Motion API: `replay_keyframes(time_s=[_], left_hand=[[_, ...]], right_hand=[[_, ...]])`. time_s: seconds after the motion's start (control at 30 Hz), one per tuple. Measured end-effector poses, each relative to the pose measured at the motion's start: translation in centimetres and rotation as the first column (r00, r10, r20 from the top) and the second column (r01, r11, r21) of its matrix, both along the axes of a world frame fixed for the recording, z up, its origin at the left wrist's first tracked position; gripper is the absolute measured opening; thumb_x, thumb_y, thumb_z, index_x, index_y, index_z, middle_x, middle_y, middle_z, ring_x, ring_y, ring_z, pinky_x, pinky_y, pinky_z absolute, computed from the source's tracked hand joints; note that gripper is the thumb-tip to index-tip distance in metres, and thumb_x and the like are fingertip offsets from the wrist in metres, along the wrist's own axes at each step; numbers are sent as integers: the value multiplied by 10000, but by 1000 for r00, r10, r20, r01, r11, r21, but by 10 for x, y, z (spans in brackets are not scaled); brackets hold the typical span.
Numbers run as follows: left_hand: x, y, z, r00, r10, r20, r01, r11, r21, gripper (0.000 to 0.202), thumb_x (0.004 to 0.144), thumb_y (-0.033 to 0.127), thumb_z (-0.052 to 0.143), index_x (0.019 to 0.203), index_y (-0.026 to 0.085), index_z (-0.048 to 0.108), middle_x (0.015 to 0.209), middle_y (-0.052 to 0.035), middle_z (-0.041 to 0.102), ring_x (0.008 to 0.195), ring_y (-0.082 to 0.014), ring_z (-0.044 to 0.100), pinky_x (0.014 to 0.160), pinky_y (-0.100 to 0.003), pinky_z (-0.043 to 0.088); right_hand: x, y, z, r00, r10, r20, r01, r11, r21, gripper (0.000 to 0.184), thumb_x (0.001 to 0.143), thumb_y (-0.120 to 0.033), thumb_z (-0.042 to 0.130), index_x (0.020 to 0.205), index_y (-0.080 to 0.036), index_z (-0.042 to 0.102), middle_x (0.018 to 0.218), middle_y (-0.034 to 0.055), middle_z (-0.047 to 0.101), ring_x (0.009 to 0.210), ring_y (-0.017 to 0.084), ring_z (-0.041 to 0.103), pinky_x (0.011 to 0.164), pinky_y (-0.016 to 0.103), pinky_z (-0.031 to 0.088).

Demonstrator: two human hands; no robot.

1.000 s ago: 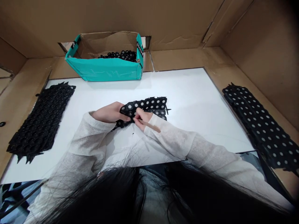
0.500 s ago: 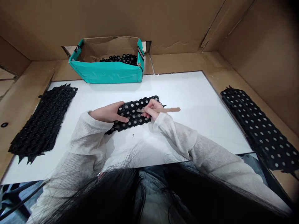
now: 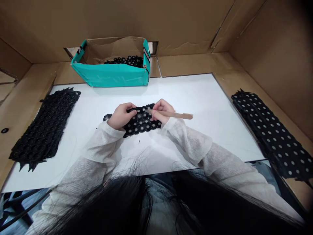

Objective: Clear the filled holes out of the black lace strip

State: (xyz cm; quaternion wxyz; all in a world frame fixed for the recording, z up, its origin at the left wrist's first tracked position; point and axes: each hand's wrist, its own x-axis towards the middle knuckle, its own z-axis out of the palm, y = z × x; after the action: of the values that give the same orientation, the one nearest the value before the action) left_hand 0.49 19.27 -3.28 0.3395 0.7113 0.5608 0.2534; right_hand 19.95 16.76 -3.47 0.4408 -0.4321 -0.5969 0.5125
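A black rubbery sheet with rows of pale round discs lies on the white board in front of me. My left hand grips its far edge left of the middle, thumb and fingers bent together over it. Between the thumb and fingers of my right hand is a slim tan stick-like tool. The tool's narrow tip is at a disc in the sheet's upper rows; whether it touches cannot be made out. My fingers hide parts of the sheet at both ends.
A teal cardboard box holding small black rings stands at the back. Stacked black sheets lie at the left, and dotted black sheets at the right. One loose ring is at far left. Cardboard walls enclose the white board.
My left hand has shifted along the sheet to its far edge and curled its fingers. The sheet has slid left. The tool's tip has moved slightly toward the far edge.
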Motion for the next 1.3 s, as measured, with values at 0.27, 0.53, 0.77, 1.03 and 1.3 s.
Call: replay_keyframes(time_s=[0.27, 0.53, 0.77, 1.03, 1.3], left_hand=[[-2, -8, 3, 974, -19, 225, 63, 980, -190, 257, 704, 329, 606, 885, 148, 586, 862, -51, 642, 805, -163, 569, 771, -311, 433], [6, -8, -9, 978, 109, 176, -103, 994, -43, 255, 684, 320, 644, 856, 154, 555, 815, -37, 636, 769, -158, 573, 739, -293, 438], [6, -12, -5, 959, 103, 266, -79, 992, -99, 219, 671, 309, 661, 788, 174, 535, 656, -2, 611, 609, -130, 544, 634, -282, 421], [7, -11, -6, 952, 99, 288, -74, 993, -96, 202, 673, 299, 651, 791, 173, 546, 627, 9, 603, 585, -129, 543, 616, -278, 418], [12, -17, -5, 991, 70, 110, -77, 995, 56, 163, 733, 268, 577, 862, 168, 584, 747, -11, 623, 582, -119, 522, 622, -276, 394]], right_hand=[[-1, 5, -17, 995, -73, 74, 62, 987, 147, 176, 742, -257, 538, 743, -220, 366, 652, -39, 478, 573, 99, 489, 554, 250, 390], [-9, 4, -26, 963, -128, 238, 86, 980, 181, 153, 746, -275, 525, 755, -215, 385, 676, -36, 474, 586, 104, 460, 560, 248, 358], [-11, 3, -21, 941, -139, 309, 71, 972, 222, 143, 765, -262, 504, 724, -222, 372, 669, -37, 466, 593, 109, 445, 556, 250, 348], [-12, 7, -26, 924, -131, 359, 56, 976, 212, 181, 782, -324, 511, 712, -219, 381, 683, -34, 494, 604, 114, 457, 555, 247, 348], [-32, 9, -23, 889, -94, 447, -66, 942, 329, 102, 787, -169, 413, 721, -225, 360, 650, -36, 455, 589, 115, 436, 598, 247, 347]])
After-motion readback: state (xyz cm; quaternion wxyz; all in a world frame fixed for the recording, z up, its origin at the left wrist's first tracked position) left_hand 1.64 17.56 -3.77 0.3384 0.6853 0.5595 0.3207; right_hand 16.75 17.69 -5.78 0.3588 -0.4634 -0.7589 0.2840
